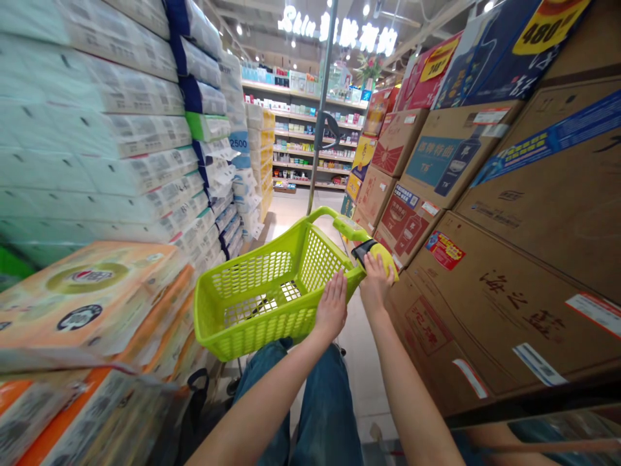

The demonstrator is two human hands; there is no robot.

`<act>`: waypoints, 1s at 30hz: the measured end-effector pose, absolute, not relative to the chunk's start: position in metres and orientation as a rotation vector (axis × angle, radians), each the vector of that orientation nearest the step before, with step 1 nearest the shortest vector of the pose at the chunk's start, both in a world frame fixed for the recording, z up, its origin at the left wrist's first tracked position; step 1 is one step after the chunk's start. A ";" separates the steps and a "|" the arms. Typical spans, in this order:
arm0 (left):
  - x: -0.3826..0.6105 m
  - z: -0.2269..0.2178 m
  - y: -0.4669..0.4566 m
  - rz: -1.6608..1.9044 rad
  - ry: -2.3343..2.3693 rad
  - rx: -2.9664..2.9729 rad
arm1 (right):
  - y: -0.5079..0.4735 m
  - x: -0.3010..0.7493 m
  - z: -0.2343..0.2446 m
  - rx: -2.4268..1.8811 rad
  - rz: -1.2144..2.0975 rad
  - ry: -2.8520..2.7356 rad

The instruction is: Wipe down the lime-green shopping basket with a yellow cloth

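Observation:
A lime-green plastic shopping basket cart stands tilted in a narrow shop aisle in front of me, and I see nothing inside it. My left hand rests on the basket's near right rim, fingers together and curled over the edge. My right hand grips the yellow-green handle end, next to a dark phone-like device fixed there. My legs in blue jeans show below the basket.
Tall stacks of wrapped tissue packs wall the left side, with orange packs lower down. Brown cardboard cartons are stacked on the right, close to my right hand. A metal pole and product shelves stand ahead down the aisle.

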State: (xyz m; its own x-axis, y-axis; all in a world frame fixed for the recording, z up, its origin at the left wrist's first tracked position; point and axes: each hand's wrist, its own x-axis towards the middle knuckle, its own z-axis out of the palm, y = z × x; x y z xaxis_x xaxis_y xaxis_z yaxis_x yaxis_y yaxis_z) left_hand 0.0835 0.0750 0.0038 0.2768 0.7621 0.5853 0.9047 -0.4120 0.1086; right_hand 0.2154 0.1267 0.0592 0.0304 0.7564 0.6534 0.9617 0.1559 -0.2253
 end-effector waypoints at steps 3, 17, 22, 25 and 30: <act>0.082 0.001 0.078 -0.784 -1.521 -2.287 | 0.104 0.192 0.044 -1.566 -0.404 -1.912; 0.082 0.006 0.075 -0.785 -1.527 -2.322 | 0.113 0.205 0.050 -1.645 -0.395 -1.761; 0.081 0.002 0.077 -0.777 -1.516 -2.297 | 0.100 0.203 0.049 -1.537 -0.382 -2.007; 0.080 0.006 0.075 -0.776 -1.515 -2.313 | 0.122 0.236 0.070 -1.592 -0.390 -1.949; 0.081 0.010 0.072 -0.751 -1.534 -2.318 | 0.134 0.240 0.076 -1.680 -0.395 -1.794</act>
